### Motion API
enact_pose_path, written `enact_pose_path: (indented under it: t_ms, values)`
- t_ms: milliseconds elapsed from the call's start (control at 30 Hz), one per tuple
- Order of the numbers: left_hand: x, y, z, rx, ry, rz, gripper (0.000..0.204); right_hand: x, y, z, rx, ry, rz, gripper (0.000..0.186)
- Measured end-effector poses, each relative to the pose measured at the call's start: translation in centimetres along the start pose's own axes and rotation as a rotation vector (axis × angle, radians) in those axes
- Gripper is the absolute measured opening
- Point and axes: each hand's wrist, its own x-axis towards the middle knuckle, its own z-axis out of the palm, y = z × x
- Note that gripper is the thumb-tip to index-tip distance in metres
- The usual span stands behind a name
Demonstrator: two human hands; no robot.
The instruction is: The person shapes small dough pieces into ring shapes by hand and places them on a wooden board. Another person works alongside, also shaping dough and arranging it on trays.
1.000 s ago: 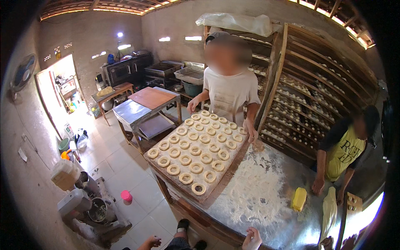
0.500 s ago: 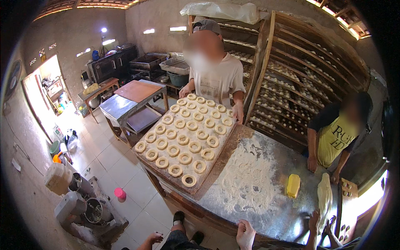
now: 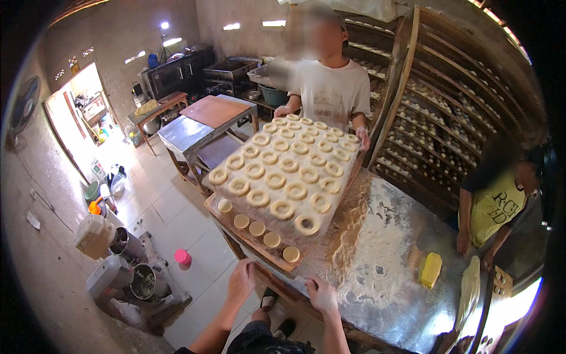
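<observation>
My left hand is raised near the front edge of a wooden board, empty, its fingers loosely apart. My right hand is beside the metal tabletop's front edge, fingers curled with nothing visible in them. Several flat round dough discs lie on that board. Above it, a floured tray full of dough rings is held by the far end, slightly blurred, in both hands of a co-worker. Loose flour covers the middle of the metal table, with a yellow block to its right.
Tall wooden racks of dough pieces stand behind. Another person is at the table's right, near pale dough. Mixers, a pink container and a side table are at left. An open doorway is beyond.
The co-worker's tray of rings has lifted and moved back, uncovering the board with discs beneath. Both my hands have risen further into view toward the table edge.
</observation>
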Motion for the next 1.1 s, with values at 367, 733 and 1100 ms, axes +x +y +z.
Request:
enact_pose_path:
  t_ms: [367, 733, 1100]
  values:
    - [10.3, 4.5, 3.3, 0.402, -0.169, 0.292, 0.02, 8.6, -6.0, 5.7, -0.564, 0.086, -0.198, 0.039]
    - [11.3, 12.6, 16.0, -0.379, -0.967, 0.644, 0.027, 8.9, 5.2, -10.2, 0.023, 0.449, 0.334, 0.03]
    - [21.9, 7.2, 7.1, 0.385, -0.465, 0.398, 0.035, 16.3, -4.6, 0.1, -0.557, 0.209, 0.165, 0.027]
